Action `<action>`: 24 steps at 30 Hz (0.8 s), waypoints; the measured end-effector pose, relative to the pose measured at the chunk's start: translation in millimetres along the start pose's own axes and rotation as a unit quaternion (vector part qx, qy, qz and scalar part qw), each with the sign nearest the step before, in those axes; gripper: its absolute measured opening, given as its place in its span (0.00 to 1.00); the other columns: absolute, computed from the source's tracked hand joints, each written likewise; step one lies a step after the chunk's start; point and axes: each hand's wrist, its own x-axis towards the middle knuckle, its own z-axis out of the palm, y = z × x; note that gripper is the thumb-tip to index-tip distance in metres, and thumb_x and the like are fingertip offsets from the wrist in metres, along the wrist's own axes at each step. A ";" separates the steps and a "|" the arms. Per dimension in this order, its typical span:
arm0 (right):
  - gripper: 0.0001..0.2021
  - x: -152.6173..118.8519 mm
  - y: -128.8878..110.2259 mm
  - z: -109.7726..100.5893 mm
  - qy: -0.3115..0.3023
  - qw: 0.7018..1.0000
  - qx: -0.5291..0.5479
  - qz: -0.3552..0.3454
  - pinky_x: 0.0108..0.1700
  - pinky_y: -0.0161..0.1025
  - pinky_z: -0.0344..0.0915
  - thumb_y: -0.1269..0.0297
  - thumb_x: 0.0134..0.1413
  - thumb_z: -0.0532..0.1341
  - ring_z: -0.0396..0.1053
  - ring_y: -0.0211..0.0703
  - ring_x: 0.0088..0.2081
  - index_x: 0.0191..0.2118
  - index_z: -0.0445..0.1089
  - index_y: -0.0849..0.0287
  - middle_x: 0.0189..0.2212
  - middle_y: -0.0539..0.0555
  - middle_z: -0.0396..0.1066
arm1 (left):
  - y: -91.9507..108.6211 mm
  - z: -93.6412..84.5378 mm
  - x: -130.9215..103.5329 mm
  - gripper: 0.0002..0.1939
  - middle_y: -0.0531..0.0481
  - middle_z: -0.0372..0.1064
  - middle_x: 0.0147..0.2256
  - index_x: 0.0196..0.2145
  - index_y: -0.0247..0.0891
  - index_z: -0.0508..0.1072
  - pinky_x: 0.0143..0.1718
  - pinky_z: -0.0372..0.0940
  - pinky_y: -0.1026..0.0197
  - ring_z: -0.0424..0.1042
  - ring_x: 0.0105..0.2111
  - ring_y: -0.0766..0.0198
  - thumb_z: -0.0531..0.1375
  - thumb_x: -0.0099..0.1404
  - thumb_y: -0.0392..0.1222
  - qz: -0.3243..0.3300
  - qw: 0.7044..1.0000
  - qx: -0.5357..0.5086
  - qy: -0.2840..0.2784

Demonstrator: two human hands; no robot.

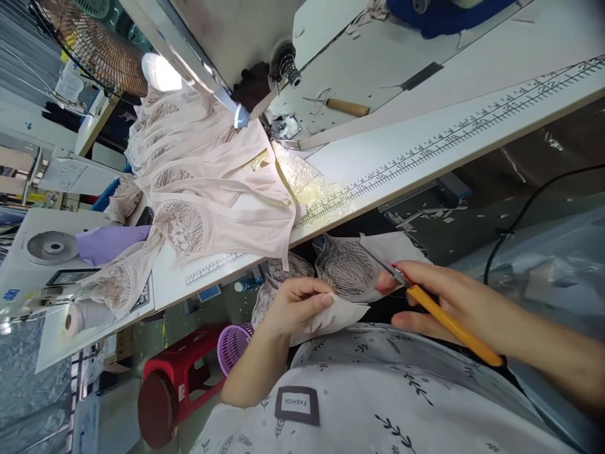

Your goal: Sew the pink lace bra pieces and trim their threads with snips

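Note:
My left hand (pixel 302 304) pinches the pale cloth edge of a lace bra (pixel 347 268) between thumb and fingers, just above my lap. In my right hand (pixel 439 296) is a pair of orange-handled scissors (pixel 439 321), their thin metal blades pointing up and left across the lace cup. My right fingers wrap round the scissors near the pivot, and the handle runs back under the palm. Part of the bra hangs in shadow below the table edge. On the table, a row of pale pink lace bras (pixel 189 189) lies overlapped at the left.
A printed ruler (pixel 425 148) runs along the front of the white table. An awl (pixel 347 107) with a wooden handle lies near the sewing machine (pixel 179 50). A red stool (pixel 189 366), a purple basket (pixel 232 347) and a fan (pixel 101 47) are at the left.

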 end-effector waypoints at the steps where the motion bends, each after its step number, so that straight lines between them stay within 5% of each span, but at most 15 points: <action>1: 0.22 1.5 -2.5 6.4 0.000 1.000 0.020 -0.003 0.28 0.40 0.65 0.39 0.43 0.63 0.63 0.43 0.28 0.33 0.64 0.53 0.33 0.53 0.69 | -0.2 -1.0 -0.7 0.22 0.49 0.68 0.23 0.25 0.32 0.76 0.27 0.60 0.65 0.63 0.24 0.69 0.67 0.51 0.58 0.002 1.000 0.009 0.001; 4: 0.18 5.9 -11.5 24.7 -0.019 0.997 0.079 0.003 0.29 0.41 0.66 0.46 0.46 0.65 0.63 0.42 0.28 0.34 0.63 0.53 0.36 0.54 0.70 | 1.2 -2.2 -2.6 0.22 0.48 0.69 0.24 0.25 0.32 0.76 0.27 0.60 0.65 0.65 0.24 0.68 0.67 0.52 0.58 0.004 0.999 0.034 0.006; 9: 0.14 8.9 -21.1 33.5 -0.020 0.996 0.088 0.003 0.24 0.38 0.62 0.52 0.51 0.61 0.59 0.38 0.24 0.27 0.57 0.54 0.25 0.49 0.64 | 9.9 5.0 -6.8 0.21 0.47 0.71 0.26 0.27 0.34 0.76 0.29 0.63 0.64 0.66 0.25 0.66 0.64 0.56 0.58 0.042 0.994 0.090 0.038; 15: 0.18 4.4 -22.7 21.7 -0.026 0.998 0.047 0.020 0.25 0.36 0.62 0.49 0.51 0.60 0.55 0.36 0.24 0.26 0.51 0.53 0.24 0.48 0.58 | 15.8 21.2 -9.2 0.12 0.45 0.75 0.31 0.31 0.37 0.78 0.35 0.65 0.62 0.70 0.30 0.62 0.60 0.62 0.48 0.109 0.961 0.241 0.081; 24: 0.18 -3.8 -9.1 -8.0 -0.143 0.984 -0.108 0.023 0.26 0.39 0.64 0.43 0.55 0.55 0.61 0.41 0.25 0.29 0.55 0.53 0.27 0.51 0.63 | 8.8 27.0 -6.3 0.12 0.47 0.72 0.29 0.31 0.34 0.75 0.30 0.62 0.66 0.67 0.28 0.66 0.57 0.63 0.45 0.085 0.985 0.151 0.006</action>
